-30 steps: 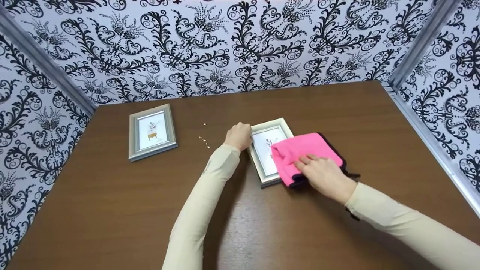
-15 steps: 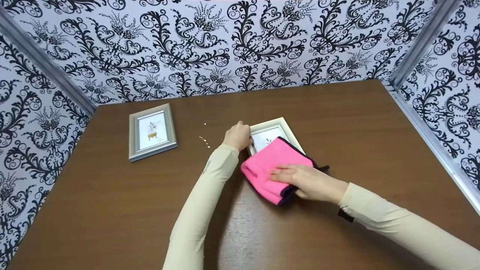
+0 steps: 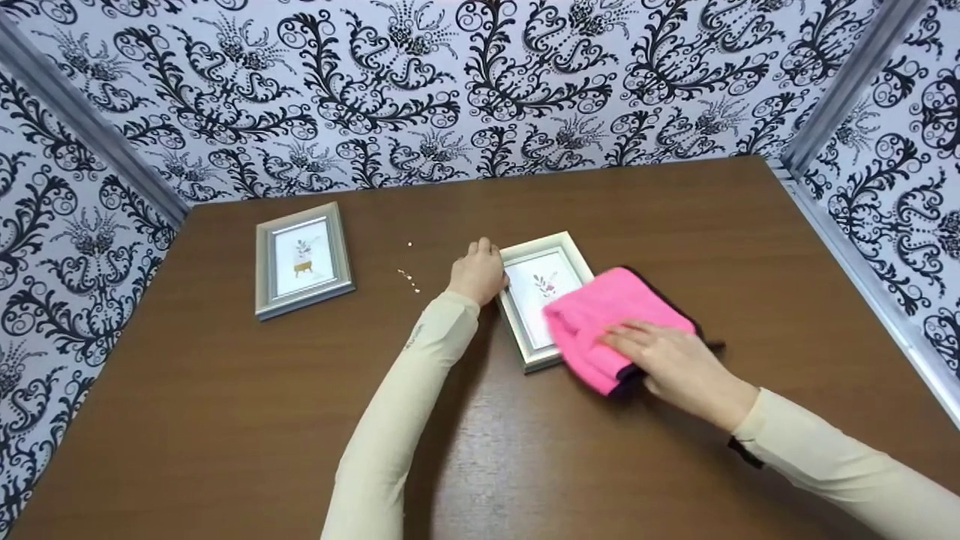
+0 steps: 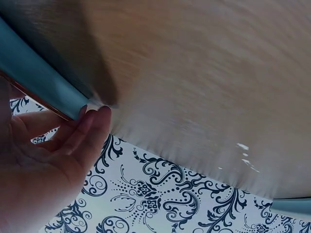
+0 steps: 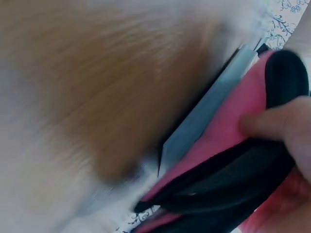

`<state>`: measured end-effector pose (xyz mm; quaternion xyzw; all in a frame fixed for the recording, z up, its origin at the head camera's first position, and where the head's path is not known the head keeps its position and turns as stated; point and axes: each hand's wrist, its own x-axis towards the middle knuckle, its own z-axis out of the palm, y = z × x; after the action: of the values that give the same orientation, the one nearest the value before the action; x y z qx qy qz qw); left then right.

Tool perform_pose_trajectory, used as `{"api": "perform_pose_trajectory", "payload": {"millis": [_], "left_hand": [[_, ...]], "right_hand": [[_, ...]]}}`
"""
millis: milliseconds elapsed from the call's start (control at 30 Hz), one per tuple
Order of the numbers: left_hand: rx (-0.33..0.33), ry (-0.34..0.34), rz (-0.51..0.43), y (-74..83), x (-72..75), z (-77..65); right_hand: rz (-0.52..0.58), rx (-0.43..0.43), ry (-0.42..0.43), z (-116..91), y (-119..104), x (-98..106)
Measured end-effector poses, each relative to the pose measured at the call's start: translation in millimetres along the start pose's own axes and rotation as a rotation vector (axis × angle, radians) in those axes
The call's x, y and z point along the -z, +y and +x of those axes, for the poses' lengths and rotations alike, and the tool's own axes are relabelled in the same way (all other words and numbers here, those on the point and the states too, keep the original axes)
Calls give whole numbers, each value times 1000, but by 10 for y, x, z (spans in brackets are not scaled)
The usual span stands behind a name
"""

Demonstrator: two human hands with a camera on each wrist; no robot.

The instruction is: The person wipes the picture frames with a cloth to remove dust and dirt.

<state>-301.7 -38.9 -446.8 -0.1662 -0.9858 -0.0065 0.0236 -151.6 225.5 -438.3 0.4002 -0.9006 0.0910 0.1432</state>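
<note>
A cream picture frame [image 3: 529,311] with a small plant print lies slightly turned on the brown table. At its upper left edge my left hand [image 3: 478,274] grips the frame; the left wrist view shows fingers and thumb pinching the frame's corner [image 4: 43,73]. My right hand [image 3: 679,367] holds a folded pink cloth [image 3: 604,304] with dark trim, fingers spread on top. In the right wrist view the thumb clasps the cloth [image 5: 231,121] from the side, close along the frame's side [image 5: 199,121]. The cloth hides the frame's lower right part.
Another picture frame [image 3: 304,259], silvery beige, lies at the table's back left. Several small white specks [image 3: 409,279] dot the tabletop [image 3: 247,420] between the two frames. Black-and-white patterned walls [image 3: 480,97] with metal corner strips rise behind and at both sides.
The right hand swept the cloth left and down over the frame, then back right, uncovering most of the print. The left hand stays at the frame's edge, fingers slightly shifted.
</note>
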Motion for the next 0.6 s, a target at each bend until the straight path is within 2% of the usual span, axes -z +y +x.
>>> {"api": "perform_pose_trajectory", "payload": {"millis": [133,267,400,500,600], "left_hand": [[7,-26,11,5,13,-1],[19,-78,-9,1,23,3],[16,-96,-22,-10,5,26],[6,-101,-20,-22,-28,46],[0,-109,-16,-28,-51,63]], "right_hand": [[-88,-155,55,-74,5,37],[-101,-243,27,-96,-10,26],[-93,-192,-7,-74,-45,-36],[-132,-136,0,-69,-92,-89],[-167,-115,3,-73,-166,-116]]}}
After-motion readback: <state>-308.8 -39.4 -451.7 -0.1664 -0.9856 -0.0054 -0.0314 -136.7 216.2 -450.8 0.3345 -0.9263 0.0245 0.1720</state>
